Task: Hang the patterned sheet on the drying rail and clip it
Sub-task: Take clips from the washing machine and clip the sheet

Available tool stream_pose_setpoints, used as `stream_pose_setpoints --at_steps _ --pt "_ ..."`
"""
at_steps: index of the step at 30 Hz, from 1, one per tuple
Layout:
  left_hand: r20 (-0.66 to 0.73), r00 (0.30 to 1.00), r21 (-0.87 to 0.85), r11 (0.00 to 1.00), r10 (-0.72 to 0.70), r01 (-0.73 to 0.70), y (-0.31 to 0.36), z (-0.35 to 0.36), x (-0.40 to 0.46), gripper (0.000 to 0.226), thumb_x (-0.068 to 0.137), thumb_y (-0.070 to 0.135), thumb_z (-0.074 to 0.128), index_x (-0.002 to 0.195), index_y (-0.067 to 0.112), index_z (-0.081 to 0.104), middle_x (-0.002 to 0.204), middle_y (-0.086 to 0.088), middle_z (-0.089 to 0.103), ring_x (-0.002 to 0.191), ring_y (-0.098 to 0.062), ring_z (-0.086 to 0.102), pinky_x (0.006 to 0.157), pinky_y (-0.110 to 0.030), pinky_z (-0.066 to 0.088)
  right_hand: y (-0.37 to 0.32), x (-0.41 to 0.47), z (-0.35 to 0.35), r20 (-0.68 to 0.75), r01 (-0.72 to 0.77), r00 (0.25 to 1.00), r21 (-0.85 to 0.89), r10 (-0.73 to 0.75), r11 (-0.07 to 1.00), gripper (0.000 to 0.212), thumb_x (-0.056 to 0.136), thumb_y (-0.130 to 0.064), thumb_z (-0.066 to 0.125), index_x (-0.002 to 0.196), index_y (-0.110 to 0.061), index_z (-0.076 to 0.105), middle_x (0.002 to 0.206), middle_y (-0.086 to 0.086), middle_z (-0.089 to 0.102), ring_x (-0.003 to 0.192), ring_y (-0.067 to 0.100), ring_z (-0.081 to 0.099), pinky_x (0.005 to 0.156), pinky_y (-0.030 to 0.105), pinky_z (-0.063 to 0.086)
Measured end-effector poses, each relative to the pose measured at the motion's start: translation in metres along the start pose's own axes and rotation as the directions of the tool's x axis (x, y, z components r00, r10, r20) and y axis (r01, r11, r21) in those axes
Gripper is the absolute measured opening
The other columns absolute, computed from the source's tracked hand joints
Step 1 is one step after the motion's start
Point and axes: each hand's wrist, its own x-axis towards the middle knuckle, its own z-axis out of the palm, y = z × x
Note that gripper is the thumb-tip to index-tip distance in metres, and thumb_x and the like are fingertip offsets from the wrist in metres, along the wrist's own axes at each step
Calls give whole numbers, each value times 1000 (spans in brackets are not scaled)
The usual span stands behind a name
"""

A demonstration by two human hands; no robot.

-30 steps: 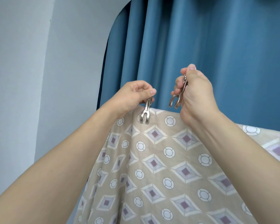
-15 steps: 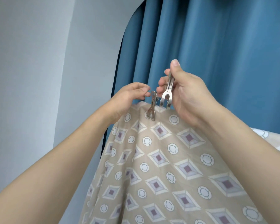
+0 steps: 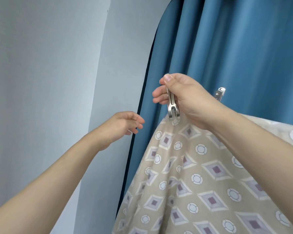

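No writing shows anywhere. The right hand (image 3: 188, 98) pinches a shiny metal clothes clip (image 3: 172, 108) between thumb and fingers, its forked end touching the top edge of the beige cotton sheet printed with diamonds and circles (image 3: 201, 174), which drapes down below that hand. The rail itself is hidden under the fabric. Behind the right wrist a second metal clip (image 3: 219, 94) pokes up, partly covered. The left hand (image 3: 123, 125) hangs apart, fingers loosely curled, holding nothing, beside the pleated blue curtain (image 3: 243, 48).
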Motion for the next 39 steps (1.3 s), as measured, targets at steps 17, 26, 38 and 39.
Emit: stream_pose_setpoints --at_steps 17,26,38,39 --pt "238 971 -145 989 2 33 -120 81 6 27 92 32 65 74 11 64 72 6 62 65 -7 54 67 -25 44 95 51 70 114 -134 951 -684 286 717 19 103 -28 36 98 -15 50 93 0 71 83 12 65 61 24 39" --pt "197 980 -179 983 3 33 -133 82 7 15 90 26 66 83 12 64 74 7 64 63 -7 55 64 -24 44 103 51 75 192 -13 873 -910 449 415 23 104 -31 33 105 -13 48 100 4 68 80 18 56 64 30 40" --pt "186 982 -140 990 5 22 -139 82 8 26 88 33 65 83 7 61 68 2 53 60 -14 46 62 -29 38 101 36 71 294 317 807 -947 512 44 26 104 -32 31 110 -11 45 99 3 69 89 24 59 91 35 36" --pt "182 983 -140 990 2 24 -140 82 8 30 88 34 65 84 5 59 66 1 49 59 -15 43 61 -30 36 100 35 69 305 357 803 -934 512 -4 26 104 -33 30 110 -12 45 95 2 69 87 23 59 96 37 33"
